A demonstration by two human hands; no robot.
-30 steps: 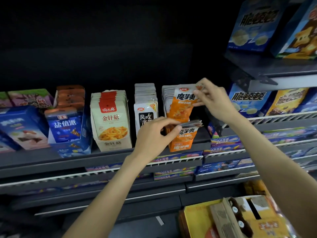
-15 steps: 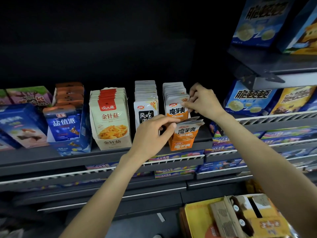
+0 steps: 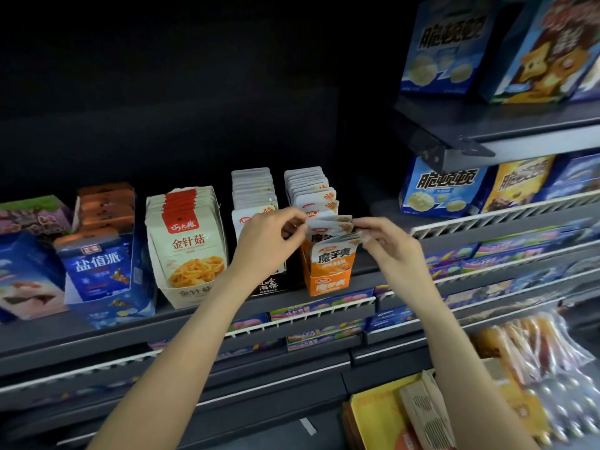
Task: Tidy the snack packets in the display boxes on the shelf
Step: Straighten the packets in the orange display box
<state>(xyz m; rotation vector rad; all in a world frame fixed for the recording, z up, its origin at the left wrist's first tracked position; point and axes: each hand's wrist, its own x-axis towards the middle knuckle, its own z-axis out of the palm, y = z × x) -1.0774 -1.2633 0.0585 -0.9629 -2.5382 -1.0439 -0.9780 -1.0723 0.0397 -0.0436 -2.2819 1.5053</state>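
Note:
An orange display box [image 3: 328, 283] stands on the dark shelf [image 3: 194, 316], filled with a row of white-and-orange snack packets [image 3: 331, 254]. My left hand [image 3: 266, 241] pinches the tops of the front packets from the left. My right hand [image 3: 386, 245] pinches the same packet tops from the right. The front packets lean forward between both hands. Behind them the rest of the row [image 3: 308, 185] stands upright. A black box of white packets [image 3: 255, 193] sits just left, partly hidden by my left hand.
A cream box of mushroom snack packets [image 3: 186, 245] and a blue box [image 3: 100, 271] stand further left. Blue and yellow biscuit boxes [image 3: 444, 186] fill the right-hand shelves. Lower shelves hold flat packs. A yellow carton [image 3: 383, 414] and a clear bag [image 3: 545, 352] lie at bottom right.
My right hand has come down from the back of the row to the front packets. My left hand has moved up to their tops. The view has shifted closer.

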